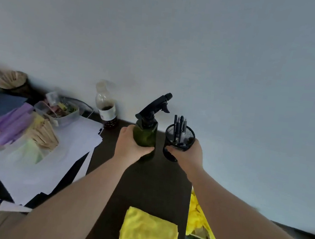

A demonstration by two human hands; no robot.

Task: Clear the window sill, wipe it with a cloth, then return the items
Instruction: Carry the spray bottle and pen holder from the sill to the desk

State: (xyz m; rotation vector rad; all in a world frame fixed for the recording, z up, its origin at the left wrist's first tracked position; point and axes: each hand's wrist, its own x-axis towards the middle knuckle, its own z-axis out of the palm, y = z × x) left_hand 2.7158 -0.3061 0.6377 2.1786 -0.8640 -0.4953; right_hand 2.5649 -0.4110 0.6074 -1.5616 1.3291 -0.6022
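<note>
In the head view, the left hand (130,145) has its fingers clamped around the body of the dark green plastic spray bottle with a black trigger head (145,135), over the far part of the dark bench (145,186). The right hand (186,153) has its fingers clamped around the black wire-mesh pen cup holding several pens (178,141), just right of the bottle. The bottle looks smooth and perhaps slippery, so the middle of its body seems the best place to grip, while the cup is probably light and stiff but must stay upright or the pens fall out; the soft folded yellow cloth (148,233) lies on the near part.

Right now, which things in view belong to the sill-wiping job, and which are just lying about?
Part of the job:
green spray bottle, in the left hand
black mesh pen holder, in the right hand
folded yellow cloth on the dark surface

Lying about:
plastic bottle
loose white papers
tub of clips
wooden sticks
</note>
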